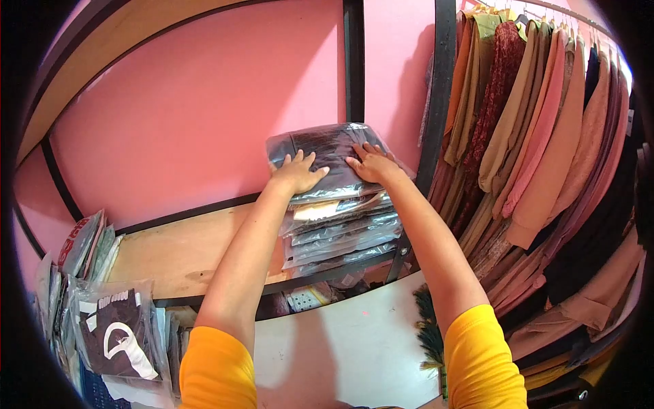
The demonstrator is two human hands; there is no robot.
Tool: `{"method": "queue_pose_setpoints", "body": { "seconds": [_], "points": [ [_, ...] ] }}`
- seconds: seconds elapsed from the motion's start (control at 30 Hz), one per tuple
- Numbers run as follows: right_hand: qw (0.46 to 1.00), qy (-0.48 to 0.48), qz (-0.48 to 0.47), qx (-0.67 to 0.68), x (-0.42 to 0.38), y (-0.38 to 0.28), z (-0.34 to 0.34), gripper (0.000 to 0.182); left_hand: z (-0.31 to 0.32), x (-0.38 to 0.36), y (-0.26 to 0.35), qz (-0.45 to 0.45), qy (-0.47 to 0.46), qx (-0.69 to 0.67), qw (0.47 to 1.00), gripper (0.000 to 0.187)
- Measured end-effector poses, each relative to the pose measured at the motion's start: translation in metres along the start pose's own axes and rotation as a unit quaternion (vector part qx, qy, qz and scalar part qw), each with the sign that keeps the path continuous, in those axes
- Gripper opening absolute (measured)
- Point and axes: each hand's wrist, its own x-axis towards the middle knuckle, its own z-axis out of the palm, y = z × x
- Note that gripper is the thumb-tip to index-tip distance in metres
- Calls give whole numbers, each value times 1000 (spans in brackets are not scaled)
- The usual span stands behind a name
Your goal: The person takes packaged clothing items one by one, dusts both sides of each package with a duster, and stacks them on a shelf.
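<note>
A stack of folded garments in clear plastic bags [344, 238] rests at the right end of a wooden shelf. On top lies a dark bagged garment [330, 146] in shiny, creased plastic. My left hand [298, 172] lies on its left part, fingers spread and palm down. Flat on the right part of the same bag is my right hand [373, 164], its fingers also apart. Neither hand is closed around anything. The bags below show pale and dark edges.
Hangers hold many clothes [538, 129] on a rail at the right, beside a black metal post [439, 88]. More bagged garments [116, 334] stand at the lower left. The wooden shelf [184, 245] runs along a pink wall [204, 102]. Below is a white surface [368, 341] with green feathery tufts [428, 327].
</note>
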Motion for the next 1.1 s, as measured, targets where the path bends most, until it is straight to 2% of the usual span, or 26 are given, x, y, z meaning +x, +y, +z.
{"method": "queue_pose_setpoints", "body": {
  "seconds": [0.27,0.33,0.37,0.43,0.5,0.53,0.57,0.6,0.63,0.67,0.7,0.73,0.77,0.8,0.83,0.87,0.93,1.0,1.07,1.1],
  "points": [
    [1000,-8,-28,2,-5,6,0,61,1,-7,-1,-7,4,-3,1000,74],
    [1000,24,-20,-2,-16,8,-4,61,-7,-30,-2,-6,21,-9,1000,71],
    [989,143,-47,6,-32,9,3,58,-10,-47,-3,-3,37,-16,999,69],
    [919,349,-169,77,-77,16,13,45,1,-96,-13,56,206,-52,976,57],
    [880,396,-219,145,-150,21,22,34,30,-150,-27,90,370,-73,922,50],
    [871,410,-216,164,-184,29,41,30,59,-175,-42,114,404,-121,900,45],
    [870,403,-214,185,-211,48,78,26,101,-206,-64,94,390,-98,911,43],
    [886,386,-176,187,-247,56,111,25,132,-241,-71,46,335,-167,926,42],
    [920,311,-124,204,-286,68,151,24,162,-277,-82,34,279,-189,941,44],
    [942,244,-100,208,-323,78,185,26,212,-319,-102,-32,196,-187,962,47],
    [965,165,-53,195,-364,88,220,28,271,-366,-127,-87,160,-200,963,51],
    [972,127,-42,195,-401,90,243,30,290,-412,-129,-124,145,-242,951,53],
    [977,84,-43,193,-436,90,260,37,361,-463,-163,-134,176,-224,949,59],
    [980,38,-43,190,-463,89,267,43,378,-504,-163,-247,79,-170,951,73],
    [980,32,-42,191,-481,83,267,43,379,-538,-160,-354,-22,-112,928,88],
    [984,18,-34,173,-498,72,264,47,368,-559,-151,-357,-28,-111,927,88],
    [987,-7,-25,157,-523,61,262,50,334,-582,-121,-351,-62,-2,934,79],
    [997,12,-38,63,-522,62,270,49,325,-588,-114,-334,-84,55,937,77],
    [997,0,-25,66,-522,62,275,53,347,-585,-126,-361,30,7,932,66],
    [998,-1,-26,57,-523,62,274,52,346,-586,-126,-366,25,8,930,66]
  ]
}}
